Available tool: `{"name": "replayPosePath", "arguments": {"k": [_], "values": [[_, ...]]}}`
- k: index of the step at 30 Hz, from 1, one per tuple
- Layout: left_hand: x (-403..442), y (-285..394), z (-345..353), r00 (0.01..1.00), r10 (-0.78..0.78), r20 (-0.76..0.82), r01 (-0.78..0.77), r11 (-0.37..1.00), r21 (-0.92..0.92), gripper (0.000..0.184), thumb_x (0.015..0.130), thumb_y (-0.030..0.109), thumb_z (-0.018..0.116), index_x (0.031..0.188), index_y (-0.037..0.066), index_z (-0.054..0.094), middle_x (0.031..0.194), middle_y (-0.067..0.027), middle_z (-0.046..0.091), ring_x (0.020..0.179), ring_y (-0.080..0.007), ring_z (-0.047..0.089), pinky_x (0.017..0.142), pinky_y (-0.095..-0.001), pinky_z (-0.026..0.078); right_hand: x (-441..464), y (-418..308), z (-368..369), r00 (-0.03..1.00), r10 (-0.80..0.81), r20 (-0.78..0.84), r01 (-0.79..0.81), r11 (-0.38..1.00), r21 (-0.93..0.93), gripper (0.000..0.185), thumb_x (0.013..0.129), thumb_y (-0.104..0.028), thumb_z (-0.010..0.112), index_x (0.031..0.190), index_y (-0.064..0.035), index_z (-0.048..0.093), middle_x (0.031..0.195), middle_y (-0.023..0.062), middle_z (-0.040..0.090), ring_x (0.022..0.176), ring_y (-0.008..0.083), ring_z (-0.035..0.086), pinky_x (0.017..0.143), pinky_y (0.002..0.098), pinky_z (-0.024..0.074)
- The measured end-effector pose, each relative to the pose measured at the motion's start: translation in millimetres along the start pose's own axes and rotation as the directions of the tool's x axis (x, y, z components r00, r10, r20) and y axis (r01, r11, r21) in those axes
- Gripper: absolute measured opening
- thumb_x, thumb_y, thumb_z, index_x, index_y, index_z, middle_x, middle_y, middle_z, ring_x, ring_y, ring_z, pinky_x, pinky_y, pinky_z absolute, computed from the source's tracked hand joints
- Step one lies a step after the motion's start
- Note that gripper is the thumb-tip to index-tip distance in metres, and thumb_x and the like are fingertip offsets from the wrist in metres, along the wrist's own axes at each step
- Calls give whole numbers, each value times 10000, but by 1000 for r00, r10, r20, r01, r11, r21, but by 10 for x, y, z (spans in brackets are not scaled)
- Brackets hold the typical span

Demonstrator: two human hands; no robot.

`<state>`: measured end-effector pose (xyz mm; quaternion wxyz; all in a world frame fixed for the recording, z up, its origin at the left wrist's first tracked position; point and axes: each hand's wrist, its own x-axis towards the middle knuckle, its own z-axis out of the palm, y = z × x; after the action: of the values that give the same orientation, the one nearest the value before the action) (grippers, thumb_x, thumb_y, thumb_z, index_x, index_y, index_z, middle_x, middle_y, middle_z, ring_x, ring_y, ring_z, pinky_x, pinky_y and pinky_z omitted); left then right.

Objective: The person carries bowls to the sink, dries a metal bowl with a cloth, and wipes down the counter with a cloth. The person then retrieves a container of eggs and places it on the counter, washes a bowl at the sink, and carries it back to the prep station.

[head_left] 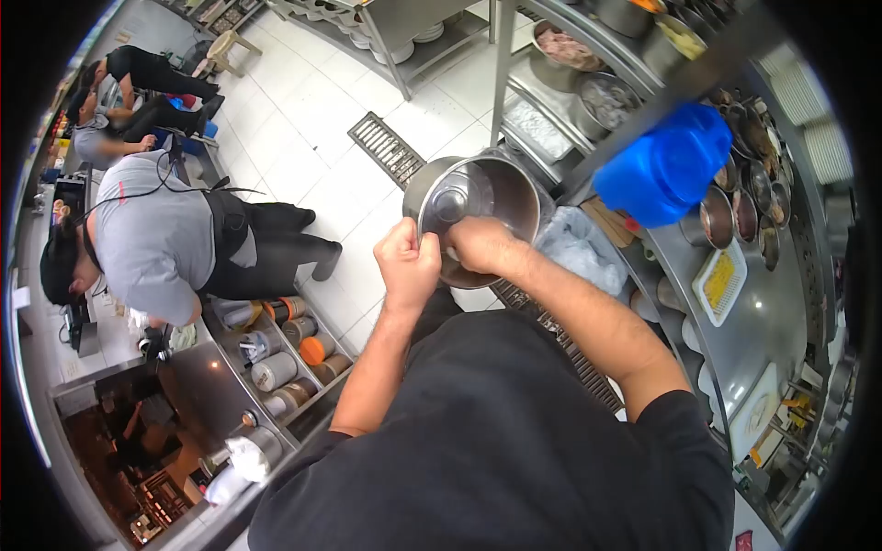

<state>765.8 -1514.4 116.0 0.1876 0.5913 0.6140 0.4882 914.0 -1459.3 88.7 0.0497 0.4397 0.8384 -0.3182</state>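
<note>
Stainless-steel pot (491, 197), tilted mouth-sideways before a black shirt (487, 432), above white floor tiles (322, 110) and near a metal drain grate (388, 149). Left grip (407, 264) clenched on the pot's rim; right grip (481, 246) reaching inside the mouth, fingers partly hidden, so cannot tell whether closed on anything. Just beyond the right forearm, a clear plastic bag (581, 253); farther right, a blue plastic container (661, 170) and a white basket (739, 277) of yellow pieces on a steel surface (772, 289). At left, a grey T-shirt (147, 220) on a bent-over person, bearing a small red mark (122, 190), too small to read; shelved nearby, orange-topped and white-topped jars (274, 372), any labels too blurred to make out.
</note>
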Motion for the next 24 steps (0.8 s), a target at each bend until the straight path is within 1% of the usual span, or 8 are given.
{"name": "replayPosePath", "arguments": {"k": [5,7,9,11,13,15,20,24], "values": [[652,-1230,-429,991,113,-78,-87,957,276,278,721,-16,595,622,38,341,544,-130,368,476,-227,368,471,-394,346,760,7,-210,969,29,246,41,961,-273,155,776,-74,681,901,-8,746,965,206,732,944,356,718,794,461,580],[981,-1629,-788,990,-14,-139,50,964,260,284,723,-14,590,618,28,329,534,-122,335,475,-208,330,464,-389,317,938,228,-217,968,167,185,-130,972,-197,167,789,-76,654,916,-23,749,974,215,729,955,363,715,815,467,574],[1201,-1872,-1047,986,-68,-153,101,971,216,290,728,-16,581,617,23,316,533,-117,318,483,-187,298,462,-381,292,1111,839,179,938,345,-11,-337,909,-247,162,815,-110,617,873,-35,748,890,215,726,911,389,714,792,491,568],[1442,-2069,-1252,976,-110,-190,143,975,171,293,738,-28,553,614,17,291,544,-91,276,522,-126,257,465,-362,244,1173,1267,385,861,508,-8,-496,837,-229,213,846,-148,614,991,-56,740,993,211,729,992,376,703,844,486,561],[1664,-2247,-1379,951,-226,-211,245,967,65,287,753,-34,547,610,44,310,547,-15,301,556,-72,280,471,-321,245,1203,1379,441,694,718,-52,-719,695,-3,294,862,-166,612,1119,-53,700,1135,215,704,1080,374,676,912,490,539],[1922,-2354,-1411,906,-357,-230,335,933,-128,276,766,-36,550,615,64,342,578,36,332,580,-47,295,479,-291,248,1234,2157,1106,617,786,25,-786,618,-8,379,865,-183,630,1220,-52,653,1225,220,672,1137,376,649,964,478,517],[2731,-2828,-1317,842,-502,-199,421,841,-340,252,789,-45,557,640,87,402,645,81,401,612,-21,319,516,-239,271,1810,1975,740,630,776,35,-773,622,127,372,865,-233,645,1204,-83,673,1229,207,674,1139,398,641,979,474,510],[3564,-3275,-1127,859,-460,-222,421,884,-204,246,776,-12,570,639,62,380,638,71,364,619,-45,306,504,-277,266,2812,1873,287,689,725,6,-716,679,164,343,854,-287,659,1122,-79,711,1145,183,707,1079,382,665,934,461,527]]}}
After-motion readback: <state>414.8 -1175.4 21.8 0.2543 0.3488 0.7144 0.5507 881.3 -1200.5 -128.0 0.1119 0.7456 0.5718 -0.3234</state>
